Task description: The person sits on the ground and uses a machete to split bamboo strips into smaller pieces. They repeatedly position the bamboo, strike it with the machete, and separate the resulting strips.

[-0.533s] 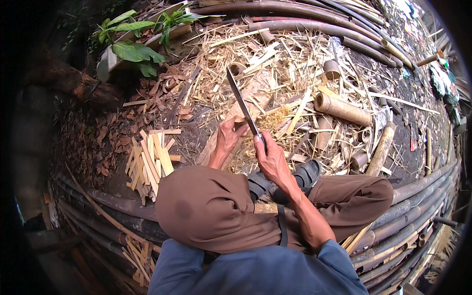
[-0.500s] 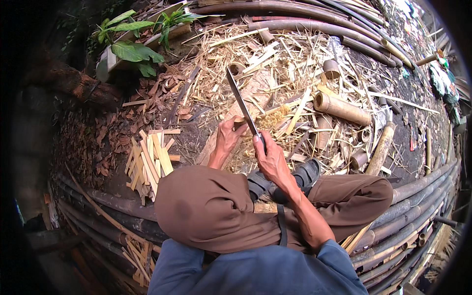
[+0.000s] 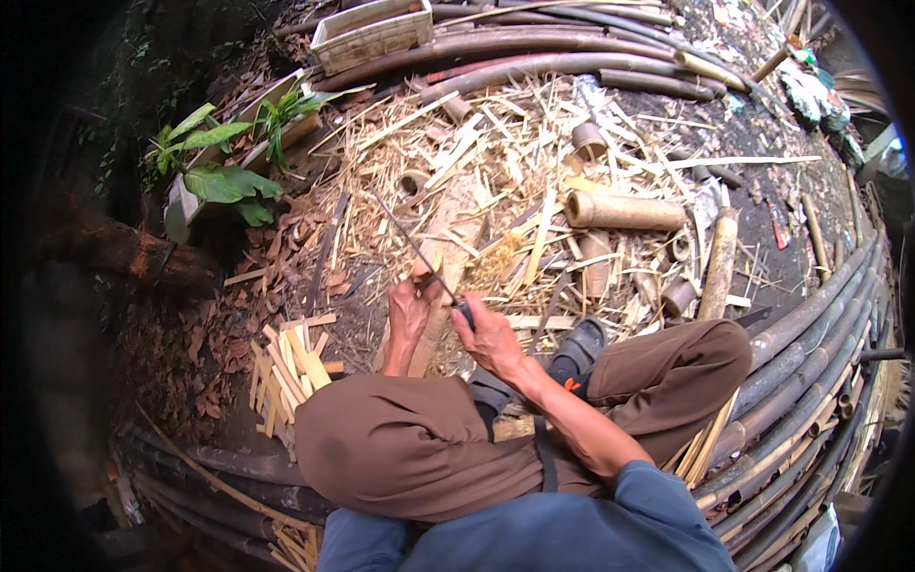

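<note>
My right hand is closed around the black handle of a long-bladed knife. Its dark, narrow blade slants away to the far left and shows nearly edge-on. Just left of the handle, my left hand is closed with its fingers pinched at the blade's lower part, on what looks like a short pale bamboo strip, mostly hidden by the fingers and blade. Beneath both hands a long flat piece of wood lies on the ground. A pile of split bamboo strips is beside my left knee.
Shavings cover the ground ahead. Cut bamboo sections, including a thick tube, lie to the right. Long bamboo poles run along the right side, with more poles at the back near a pale crate. A leafy plant stands at far left.
The knife has turned leftward, its blade now nearly edge-on and lower across my left fingers. My right hand has come nearer my left. The whole view has shifted, showing the crate at the back.
</note>
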A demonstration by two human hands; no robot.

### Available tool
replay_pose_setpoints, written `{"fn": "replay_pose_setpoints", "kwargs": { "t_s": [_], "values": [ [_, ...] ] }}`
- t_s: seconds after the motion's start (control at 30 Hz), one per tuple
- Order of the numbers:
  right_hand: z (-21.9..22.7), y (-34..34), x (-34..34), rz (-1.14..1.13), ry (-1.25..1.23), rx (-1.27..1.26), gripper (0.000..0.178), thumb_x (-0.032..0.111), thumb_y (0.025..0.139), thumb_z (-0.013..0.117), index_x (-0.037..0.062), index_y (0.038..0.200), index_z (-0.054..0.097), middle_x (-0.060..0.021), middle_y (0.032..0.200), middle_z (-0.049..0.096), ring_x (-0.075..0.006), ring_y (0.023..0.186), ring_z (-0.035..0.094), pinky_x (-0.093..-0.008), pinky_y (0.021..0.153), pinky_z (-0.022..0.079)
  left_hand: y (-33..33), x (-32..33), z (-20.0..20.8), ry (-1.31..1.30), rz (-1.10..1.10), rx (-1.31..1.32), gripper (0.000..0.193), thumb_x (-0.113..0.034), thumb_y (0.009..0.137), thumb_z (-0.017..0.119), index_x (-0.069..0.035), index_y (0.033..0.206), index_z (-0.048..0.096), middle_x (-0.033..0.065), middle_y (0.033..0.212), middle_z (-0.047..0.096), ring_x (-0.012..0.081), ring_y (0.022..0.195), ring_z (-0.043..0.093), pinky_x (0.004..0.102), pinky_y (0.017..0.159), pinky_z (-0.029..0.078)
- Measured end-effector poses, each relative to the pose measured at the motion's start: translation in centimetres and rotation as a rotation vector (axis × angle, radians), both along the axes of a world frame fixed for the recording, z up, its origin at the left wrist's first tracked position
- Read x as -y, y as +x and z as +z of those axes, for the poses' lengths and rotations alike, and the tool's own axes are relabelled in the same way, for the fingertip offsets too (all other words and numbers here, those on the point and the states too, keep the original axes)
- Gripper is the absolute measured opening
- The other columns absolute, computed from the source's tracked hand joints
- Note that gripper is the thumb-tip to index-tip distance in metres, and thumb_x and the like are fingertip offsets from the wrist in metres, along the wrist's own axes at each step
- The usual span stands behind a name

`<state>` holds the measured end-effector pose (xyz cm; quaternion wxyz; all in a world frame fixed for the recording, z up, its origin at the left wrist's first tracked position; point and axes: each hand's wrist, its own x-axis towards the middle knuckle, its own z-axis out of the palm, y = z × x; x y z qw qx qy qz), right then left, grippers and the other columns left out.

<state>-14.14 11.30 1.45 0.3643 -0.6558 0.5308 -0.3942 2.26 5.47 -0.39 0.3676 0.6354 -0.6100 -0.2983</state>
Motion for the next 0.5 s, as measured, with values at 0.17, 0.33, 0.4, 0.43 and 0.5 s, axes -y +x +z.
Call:
{"fn": "replay_pose_setpoints", "kwargs": {
  "t_s": [0.17,0.33,0.4,0.43,0.5],
  "values": [
    [3.8,-0.2,0.6,0.011,-0.07,0.07,0.024,0.02,0.094,0.057,0.0069,0.111,0.048,-0.0238,0.069,0.06,-0.0429,0.062,0.062,-0.0477,0.051,0.046,-0.4,0.4,5.1,-0.132,0.005,0.079,0.026,-0.013,0.083,0.071,0.002,0.103,0.068,0.019,0.084,0.07,0.0277,0.08,0.07,0.0381,0.069,0.052],
    [1.4,-1.8,0.2,0.004,0.057,-0.024,0.025,0.026,0.094,0.056,0.0061,0.107,0.047,-0.0241,0.069,0.06,-0.0457,0.064,0.061,-0.051,0.056,0.046,1.5,-2.2,5.5,-0.038,-0.197,0.278,0.047,-0.016,0.076,0.076,0.003,0.114,0.058,0.025,0.098,0.066,0.0361,0.091,0.066,0.0394,0.078,0.051],
    [-0.8,-1.2,1.2,0.0,0.107,-0.023,0.028,0.031,0.094,0.055,0.006,0.104,0.048,-0.0237,0.066,0.059,-0.0476,0.065,0.06,-0.0513,0.057,0.045,3.0,-1.8,-1.2,-0.015,-0.127,0.421,0.05,-0.021,0.071,0.079,0.001,0.111,0.058,0.0267,0.098,0.064,0.0407,0.094,0.063,0.0446,0.079,0.05],
    [-1.0,-1.6,1.0,0.014,0.127,-0.012,0.028,0.032,0.094,0.055,0.0059,0.103,0.049,-0.0234,0.067,0.059,-0.0467,0.065,0.06,-0.0505,0.057,0.045,2.0,-1.4,-2.8,-0.065,-0.129,0.338,0.046,-0.02,0.073,0.078,0.0,0.109,0.059,0.026,0.097,0.064,0.0408,0.093,0.063,0.0447,0.077,0.05],
    [-0.4,-0.6,0.9,0.062,0.163,0.045,0.028,0.032,0.094,0.056,0.0056,0.101,0.051,-0.0227,0.068,0.06,-0.0448,0.066,0.061,-0.0488,0.058,0.045,2.0,-0.8,-3.5,-0.165,-0.118,0.211,0.037,-0.018,0.076,0.075,-0.001,0.106,0.06,0.0248,0.094,0.064,0.0409,0.09,0.063,0.045,0.074,0.051]
  ]
}}
